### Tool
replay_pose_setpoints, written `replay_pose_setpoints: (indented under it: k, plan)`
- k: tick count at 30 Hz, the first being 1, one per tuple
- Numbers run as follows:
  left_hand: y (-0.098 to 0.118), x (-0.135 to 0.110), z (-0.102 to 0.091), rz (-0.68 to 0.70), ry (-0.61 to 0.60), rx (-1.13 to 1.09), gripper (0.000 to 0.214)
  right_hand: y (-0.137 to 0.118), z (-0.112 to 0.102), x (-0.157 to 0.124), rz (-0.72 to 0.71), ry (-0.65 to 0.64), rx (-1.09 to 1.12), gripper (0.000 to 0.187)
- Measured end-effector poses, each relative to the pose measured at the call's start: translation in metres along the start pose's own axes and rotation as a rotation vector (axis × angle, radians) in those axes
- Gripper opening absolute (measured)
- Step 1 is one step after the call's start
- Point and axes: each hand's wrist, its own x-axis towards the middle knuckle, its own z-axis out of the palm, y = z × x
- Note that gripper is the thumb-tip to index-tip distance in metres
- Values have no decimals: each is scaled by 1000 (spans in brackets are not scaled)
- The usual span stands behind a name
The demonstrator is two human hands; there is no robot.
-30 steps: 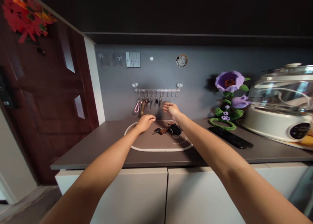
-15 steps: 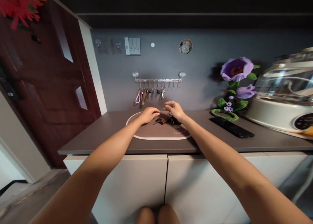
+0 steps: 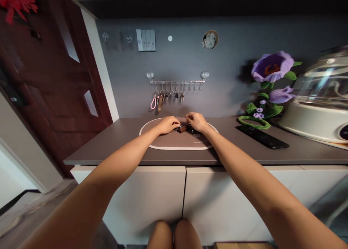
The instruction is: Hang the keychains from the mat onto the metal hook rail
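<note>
Keys with a brown fob (image 3: 183, 129) and dark pieces lie in a small heap on the oval brown mat (image 3: 174, 142). My left hand (image 3: 168, 125) comes at the heap from the left, its fingertips bent together on a dark key at its edge. From the right, my right hand (image 3: 197, 121) reaches over the heap's other side with its fingers curled into a pinch; what they hold is hidden. Behind both hands, a clear hook rail (image 3: 178, 82) on the wall carries several key rings, among them one with a pink strap (image 3: 153, 103) and one with a brown strap (image 3: 160, 103).
To the right on the counter (image 3: 108, 140) lie a black phone (image 3: 262, 137) and a purple flower ornament (image 3: 272, 67) with a green ring base. A white appliance with a clear top (image 3: 320, 122) stands at the far right. Cabinet doors (image 3: 146, 201) are below.
My right hand has come down from below the hook rail to the keys on the mat. My left hand has moved slightly right onto the heap. The view has tilted down a little.
</note>
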Motion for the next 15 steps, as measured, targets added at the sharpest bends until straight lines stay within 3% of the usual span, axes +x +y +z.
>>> replay_pose_setpoints:
  k: [15]
  plan:
    - [-7, -1, -7, 13, -133, 35, 22, -4, -3, 0, -9, -15, -40, 21]
